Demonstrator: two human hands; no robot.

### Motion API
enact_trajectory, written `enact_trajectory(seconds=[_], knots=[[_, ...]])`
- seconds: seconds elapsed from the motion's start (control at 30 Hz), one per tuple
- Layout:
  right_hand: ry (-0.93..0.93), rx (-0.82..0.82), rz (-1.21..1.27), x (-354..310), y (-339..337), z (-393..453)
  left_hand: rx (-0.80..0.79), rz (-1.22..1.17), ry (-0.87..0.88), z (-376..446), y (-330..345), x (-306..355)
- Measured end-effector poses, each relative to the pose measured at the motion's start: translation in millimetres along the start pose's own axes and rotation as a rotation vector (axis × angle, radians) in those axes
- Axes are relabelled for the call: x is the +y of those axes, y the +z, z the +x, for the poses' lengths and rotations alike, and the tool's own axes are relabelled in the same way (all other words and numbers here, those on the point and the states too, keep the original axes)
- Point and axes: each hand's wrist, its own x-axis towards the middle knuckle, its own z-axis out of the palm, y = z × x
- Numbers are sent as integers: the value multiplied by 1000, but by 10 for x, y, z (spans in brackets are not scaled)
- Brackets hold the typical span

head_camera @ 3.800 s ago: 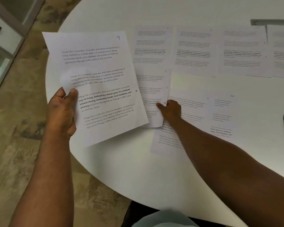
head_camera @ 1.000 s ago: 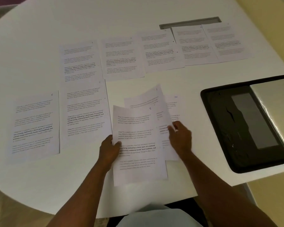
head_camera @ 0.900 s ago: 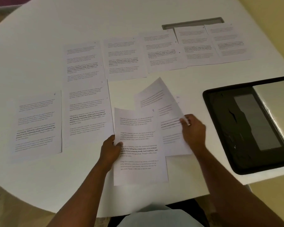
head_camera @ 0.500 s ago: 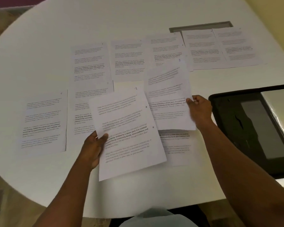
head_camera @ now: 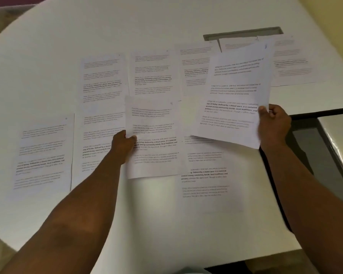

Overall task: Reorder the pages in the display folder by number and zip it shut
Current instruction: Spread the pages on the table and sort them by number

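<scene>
Several printed pages lie in two rows on the round white table [head_camera: 166,224]. My left hand [head_camera: 123,145] pinches the left edge of one page [head_camera: 154,139] low over the front row, thumb on top. My right hand [head_camera: 273,125] grips the right edge of another page [head_camera: 236,91] and holds it tilted in the air above the back row. Under that raised page, a further page [head_camera: 204,180] lies flat at the front. The black display folder [head_camera: 305,139] lies open at the right edge, partly behind my right forearm.
A grey slot [head_camera: 242,33] is set into the table behind the back row of pages. A silvery sheet or sleeve [head_camera: 341,135] lies on the open folder at the far right. The table's near edge curves just in front of my body.
My right hand has lifted its page up and to the right, off the front row. My left hand has carried its page forward and down, flatter over the table beside the front-row pages.
</scene>
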Motion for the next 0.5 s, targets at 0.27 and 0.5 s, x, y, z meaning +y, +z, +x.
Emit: enact_trajectory(seconds=[0.27, 0.5], knots=[[72, -120, 80, 97, -11, 260, 142, 207, 60, 134, 175, 103], [202, -286, 267, -113, 304, 111, 30, 9, 92, -116, 496, 244]])
